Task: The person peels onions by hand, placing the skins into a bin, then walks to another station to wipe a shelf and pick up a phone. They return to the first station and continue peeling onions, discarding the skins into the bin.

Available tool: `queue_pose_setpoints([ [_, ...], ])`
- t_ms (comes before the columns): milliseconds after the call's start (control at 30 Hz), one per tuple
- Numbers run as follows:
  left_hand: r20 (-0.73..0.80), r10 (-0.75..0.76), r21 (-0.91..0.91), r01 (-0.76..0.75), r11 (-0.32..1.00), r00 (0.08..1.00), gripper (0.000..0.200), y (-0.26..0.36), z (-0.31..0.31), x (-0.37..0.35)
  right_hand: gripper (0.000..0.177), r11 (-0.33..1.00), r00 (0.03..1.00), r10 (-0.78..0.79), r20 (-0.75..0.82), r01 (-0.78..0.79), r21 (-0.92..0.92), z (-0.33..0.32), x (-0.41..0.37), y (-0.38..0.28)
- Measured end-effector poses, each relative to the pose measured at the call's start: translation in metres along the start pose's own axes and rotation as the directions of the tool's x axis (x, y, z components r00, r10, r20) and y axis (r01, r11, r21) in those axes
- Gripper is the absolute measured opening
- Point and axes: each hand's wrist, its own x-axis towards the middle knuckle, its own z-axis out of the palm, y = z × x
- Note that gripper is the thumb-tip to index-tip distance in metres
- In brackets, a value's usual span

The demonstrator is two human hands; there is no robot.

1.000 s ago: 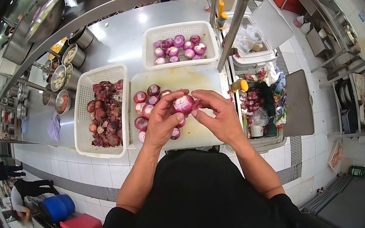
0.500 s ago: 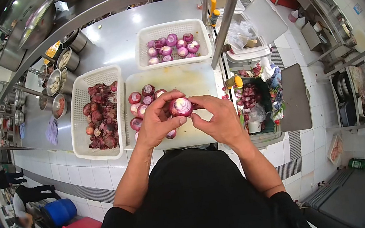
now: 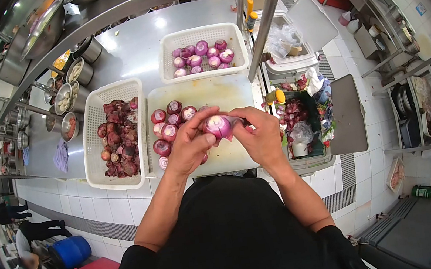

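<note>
A red onion (image 3: 217, 127) sits in the fingers of my left hand (image 3: 189, 148), over the cutting board (image 3: 221, 91). Fingers of my right hand (image 3: 257, 133) pinch a flap of the onion's purple skin (image 3: 237, 123), which is partly loose at the right side. Under the flap the surface is paler and shiny. Several red onions with cut ends (image 3: 169, 132) lie on the board left of my hands, some hidden behind my left hand.
At left stands a white basket (image 3: 140, 117) of unpeeled onions and loose skins. A second white basket (image 3: 205, 74) behind the board holds peeled onions. A scrap-filled bin (image 3: 314, 162) is at right. A steel shelf post (image 3: 263, 35) rises at the board's back right.
The onion has turned in my left hand, and a strip of its skin has come away toward the right. My right hand has rolled over, its fingers curling closer round the skin.
</note>
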Motion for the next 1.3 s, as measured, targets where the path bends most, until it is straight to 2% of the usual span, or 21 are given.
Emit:
queue_pose_setpoints([
  [33, -0.059, -0.001, -0.157, -0.008, 0.988, 0.998, 0.053, 0.0, 0.006, 0.001, 0.022, 1.0, 1.0, -0.003, -0.008, 0.003, -0.014, -0.001, 0.001, -0.003],
  [67, -0.059, -0.001, -0.156, -0.008, 0.988, 0.998, 0.053, -0.005, 0.004, 0.002, 0.021, 1.0, 1.0, -0.005, -0.017, 0.005, -0.029, -0.001, 0.002, -0.005],
  [133, -0.15, 0.088, 0.122, -0.07, 0.99, 0.985, 0.055, -0.017, -0.002, 0.004, 0.019, 0.999, 0.999, -0.042, -0.006, 0.042, -0.018, 0.001, 0.001, -0.002],
  [200, -0.14, 0.077, 0.167, -0.053, 0.984, 0.987, 0.055, -0.018, -0.005, 0.004, 0.017, 0.997, 0.997, -0.079, 0.006, 0.079, -0.006, 0.003, 0.001, 0.002],
  [267, -0.13, 0.069, 0.214, -0.04, 0.976, 0.989, 0.055, -0.017, -0.011, 0.004, 0.018, 0.978, 0.984, 0.177, -0.001, -0.176, 0.116, 0.0, 0.003, 0.006],
  [300, -0.083, 0.006, 0.128, 0.005, 0.992, 0.996, 0.052, -0.016, -0.015, 0.003, 0.018, 0.978, 0.984, 0.177, -0.001, -0.176, 0.116, -0.003, 0.004, 0.009],
  [333, -0.03, -0.053, 0.043, 0.055, 0.998, 0.998, 0.049, -0.015, -0.016, 0.003, 0.018, 0.952, 0.962, 0.272, -0.005, -0.269, 0.143, -0.006, 0.007, 0.012],
  [400, -0.038, -0.038, 0.009, 0.038, 0.999, 0.999, 0.049, -0.012, -0.007, 0.003, 0.024, 0.866, 0.901, 0.431, 0.05, -0.428, 0.258, -0.013, 0.013, 0.013],
  [433, -0.049, -0.023, -0.025, 0.022, 0.999, 0.999, 0.05, -0.01, -0.003, 0.002, 0.024, 0.866, 0.901, 0.431, 0.051, -0.429, 0.258, -0.013, 0.011, 0.013],
  [500, -0.041, -0.022, -0.059, 0.019, 0.998, 0.999, 0.052, -0.012, -0.008, 0.003, 0.033, 0.888, 0.939, 0.29, 0.187, -0.337, 0.313, -0.014, 0.009, 0.013],
  [567, -0.035, -0.021, -0.092, 0.017, 0.996, 0.999, 0.053, -0.014, -0.009, 0.003, 0.037, 0.922, 0.949, 0.231, 0.217, -0.284, 0.262, -0.015, 0.009, 0.005],
  [667, -0.075, -0.004, 0.004, 0.005, 1.0, 0.997, 0.053, -0.015, -0.005, 0.003, 0.041, 0.966, 0.954, 0.145, 0.262, -0.193, 0.171, -0.014, 0.01, -0.002],
  [733, -0.114, 0.101, 0.152, -0.083, 0.985, 0.988, 0.05, -0.02, -0.004, 0.003, 0.041, 0.978, 0.952, 0.114, 0.284, -0.159, 0.139, -0.014, 0.01, -0.001],
  [767, -0.109, 0.137, 0.21, -0.112, 0.971, 0.985, 0.049, -0.023, -0.005, 0.003, 0.041, 0.984, 0.965, 0.098, 0.243, -0.13, 0.12, -0.012, 0.009, 0.0],
  [833, -0.144, 0.093, 0.212, -0.061, 0.975, 0.985, 0.05, -0.018, 0.001, 0.0, 0.038, 0.994, 0.983, 0.054, 0.175, -0.07, 0.084, -0.006, 0.008, 0.005],
  [933, -0.121, 0.089, 0.239, -0.058, 0.969, 0.989, 0.05, -0.015, 0.003, -0.001, 0.034, 0.998, 0.986, 0.039, 0.16, -0.046, 0.043, -0.002, 0.007, 0.004],
  [1000, -0.128, 0.088, 0.238, -0.056, 0.97, 0.988, 0.051, -0.015, 0.003, -0.002, 0.026, 0.998, 0.996, -0.016, 0.086, 0.021, -0.057, -0.001, 0.006, 0.006],
  [1067, -0.123, 0.082, 0.233, -0.051, 0.971, 0.989, 0.052, -0.016, 0.004, -0.002, 0.021, 0.997, 0.998, -0.011, 0.062, 0.015, -0.072, -0.002, 0.006, 0.009],
  [1167, -0.084, 0.027, 0.209, -0.009, 0.978, 0.996, 0.054, -0.019, -0.003, -0.003, 0.014, 0.998, 1.0, 0.018, 0.026, -0.016, -0.059, -0.002, 0.006, 0.01],
  [1233, -0.02, -0.01, -0.13, 0.007, 0.991, 1.0, 0.057, -0.025, -0.013, -0.002, 0.011, 0.998, 0.999, 0.044, 0.005, -0.043, -0.042, -0.005, 0.006, 0.012],
  [1300, 0.152, -0.05, -0.303, 0.095, 0.948, 0.987, 0.06, -0.021, -0.025, -0.002, 0.009, 0.975, 0.975, 0.219, 0.032, -0.221, 0.041, -0.01, 0.007, 0.019],
])
